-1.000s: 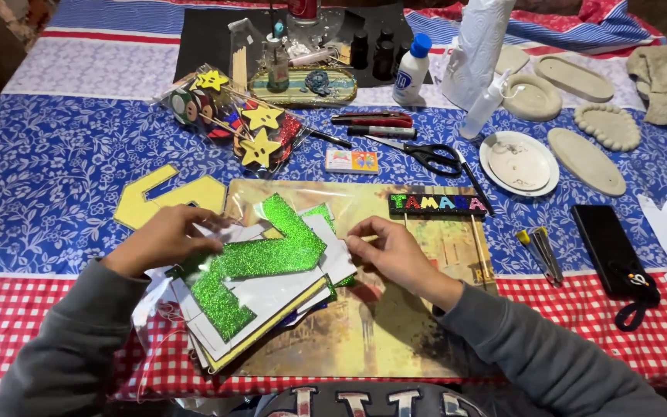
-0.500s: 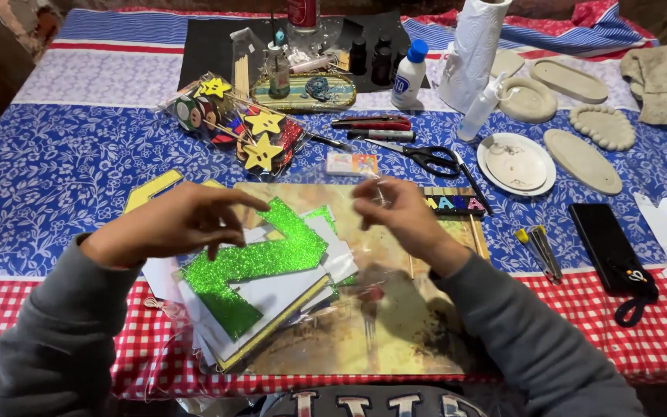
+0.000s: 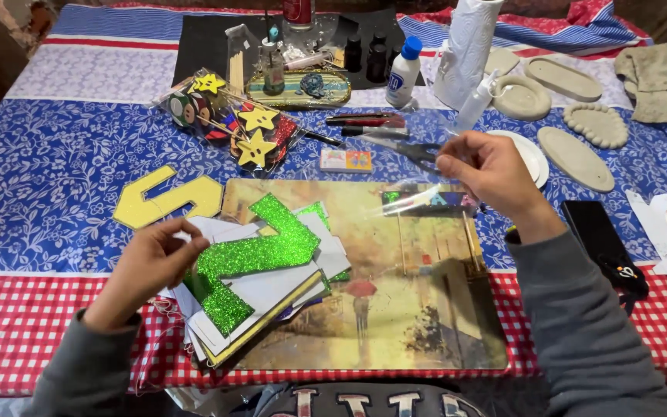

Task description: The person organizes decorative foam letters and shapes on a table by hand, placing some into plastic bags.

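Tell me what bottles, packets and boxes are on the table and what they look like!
White bottle: back of the table, blue cap, blue label.
Clear bag: back left, full of yellow stars on sticks.
Small flat box: middle of the table, pink, yellow and blue.
Dark little bottles: at the back, on a black sheet.
Red can: far edge, only its bottom shows.
Paper towel roll: back right, white, upright.

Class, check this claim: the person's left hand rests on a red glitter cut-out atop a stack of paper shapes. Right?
Not quite. The head view shows the left hand on a green glitter cut-out, not a red one; it does lie atop the stack of paper shapes.
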